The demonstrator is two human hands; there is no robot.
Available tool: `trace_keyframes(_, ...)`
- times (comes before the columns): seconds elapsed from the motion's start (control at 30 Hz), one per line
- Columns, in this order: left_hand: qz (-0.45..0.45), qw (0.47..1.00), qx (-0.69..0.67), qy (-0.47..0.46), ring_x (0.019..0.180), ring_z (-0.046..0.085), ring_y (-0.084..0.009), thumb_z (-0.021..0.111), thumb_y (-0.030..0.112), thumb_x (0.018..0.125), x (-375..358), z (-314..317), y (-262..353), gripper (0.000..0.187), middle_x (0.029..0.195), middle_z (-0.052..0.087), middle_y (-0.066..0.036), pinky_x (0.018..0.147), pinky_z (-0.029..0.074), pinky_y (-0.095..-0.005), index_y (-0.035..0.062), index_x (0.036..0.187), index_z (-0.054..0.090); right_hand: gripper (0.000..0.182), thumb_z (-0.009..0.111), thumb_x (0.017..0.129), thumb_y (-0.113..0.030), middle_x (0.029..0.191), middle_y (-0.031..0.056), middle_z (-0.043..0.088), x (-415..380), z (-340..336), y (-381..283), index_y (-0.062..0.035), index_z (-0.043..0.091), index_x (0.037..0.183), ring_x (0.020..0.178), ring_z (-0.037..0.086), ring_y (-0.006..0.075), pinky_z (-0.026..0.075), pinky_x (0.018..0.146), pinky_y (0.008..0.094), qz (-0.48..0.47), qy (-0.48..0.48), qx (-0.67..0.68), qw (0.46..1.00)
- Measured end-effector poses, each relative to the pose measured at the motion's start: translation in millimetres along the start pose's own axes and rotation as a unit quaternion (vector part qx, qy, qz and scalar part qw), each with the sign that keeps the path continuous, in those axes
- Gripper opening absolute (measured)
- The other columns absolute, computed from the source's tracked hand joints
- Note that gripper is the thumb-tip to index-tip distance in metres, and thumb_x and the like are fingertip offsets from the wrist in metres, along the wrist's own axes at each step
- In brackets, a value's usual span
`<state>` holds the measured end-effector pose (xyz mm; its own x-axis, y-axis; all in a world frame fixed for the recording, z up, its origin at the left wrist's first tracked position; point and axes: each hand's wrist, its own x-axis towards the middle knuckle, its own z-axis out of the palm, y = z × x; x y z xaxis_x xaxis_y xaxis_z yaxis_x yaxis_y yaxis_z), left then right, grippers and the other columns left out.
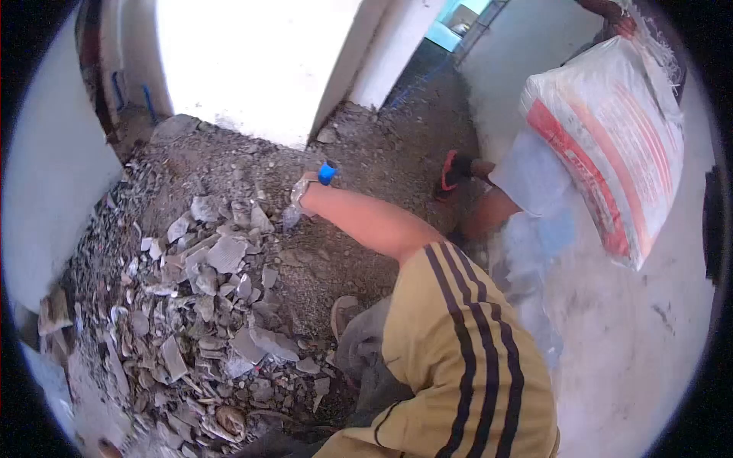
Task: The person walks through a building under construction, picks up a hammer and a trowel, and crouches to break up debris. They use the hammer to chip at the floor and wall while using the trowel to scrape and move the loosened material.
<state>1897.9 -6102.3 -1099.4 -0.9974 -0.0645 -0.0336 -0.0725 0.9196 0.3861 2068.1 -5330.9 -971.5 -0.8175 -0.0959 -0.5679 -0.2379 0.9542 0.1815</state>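
My right arm, in a tan sleeve with black stripes, reaches out over the rubble. My right hand [299, 195] is low near the ground at the far side of the broken pieces. It looks pale grey, perhaps gloved, and its fingers do not show clearly. Beside the wrist is a short blue tube [327, 172]; whether I touch it cannot be made out. Just below the hand is a small translucent grey patch [291, 217], too blurred to name. The pile of broken tile and concrete [221, 282] spreads to the hand's near left. My left hand is out of view.
At the right, another person's hand [626, 27] grips a white sack [611, 137] with red stripes. That person's sandalled foot [450, 174] stands on the dirt floor. A white wall end [252, 69] rises ahead. Blue pipe stubs [148, 103] stand at the back left.
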Motion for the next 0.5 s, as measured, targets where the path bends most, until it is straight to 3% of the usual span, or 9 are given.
trace_keyframes(0.13,-0.091,0.995,0.04,0.014,0.085,0.068,-0.0318,0.064,0.021,0.079,-87.1,-28.1,-111.2,0.021,0.093,0.07,-0.016,0.076,0.053,-0.0446,0.0129,0.098,0.072,0.044,0.072,0.071,-0.032,0.111,0.0172,0.069,12.7,7.5,11.8,-0.0107,0.071,0.109,0.107,0.066,0.0326,0.053,0.092,0.0436,-0.013,-0.016,-0.011,1.0)
trace_keyframes(0.27,-0.213,0.969,0.122,0.009,0.084,0.068,-0.0326,0.064,0.019,0.078,-258.4,-47.7,-198.4,0.019,0.091,0.07,-0.016,0.075,0.053,-0.0443,0.0138,0.094,0.073,0.044,0.073,0.069,-0.031,0.111,0.0167,0.069,11.0,23.7,68.9,-0.0111,0.072,0.108,0.107,0.066,0.0323,0.053,0.092,0.0433,-0.007,-0.046,-0.087,0.995)
trace_keyframes(0.37,-0.298,0.946,0.122,0.024,0.083,0.069,-0.0332,0.064,0.018,0.078,-343.1,-34.1,-202.3,0.017,0.089,0.07,-0.017,0.075,0.054,-0.0441,0.0145,0.092,0.073,0.044,0.074,0.068,-0.031,0.111,0.0163,0.07,42.7,14.5,106.9,-0.0113,0.073,0.107,0.106,0.066,0.0321,0.053,0.092,0.0432,0.01,-0.063,-0.24,0.969)
trace_keyframes(0.43,-0.327,0.938,0.087,0.075,0.082,0.069,-0.0336,0.064,0.017,0.077,-342.2,-23.0,-184.1,0.016,0.088,0.07,-0.017,0.074,0.054,-0.044,0.0149,0.09,0.074,0.044,0.075,0.067,-0.03,0.111,0.0161,0.07,62.6,14.6,113.1,-0.0115,0.073,0.107,0.106,0.066,0.032,0.053,0.092,0.0431,0.024,-0.092,-0.312,0.945)
trace_keyframes(0.5,-0.376,0.916,0.031,0.135,0.102,0.064,-0.0373,0.063,0.023,0.077,-319.6,-26.5,-160.1,0.022,0.104,0.067,-0.022,0.086,0.052,-0.046,0.0138,0.094,0.074,0.045,0.079,0.064,-0.03,0.108,0.0172,0.07,46.9,11.9,102.6,-0.0121,0.075,0.105,0.106,0.067,0.0309,0.052,0.092,0.0428,0.039,-0.128,-0.313,0.94)
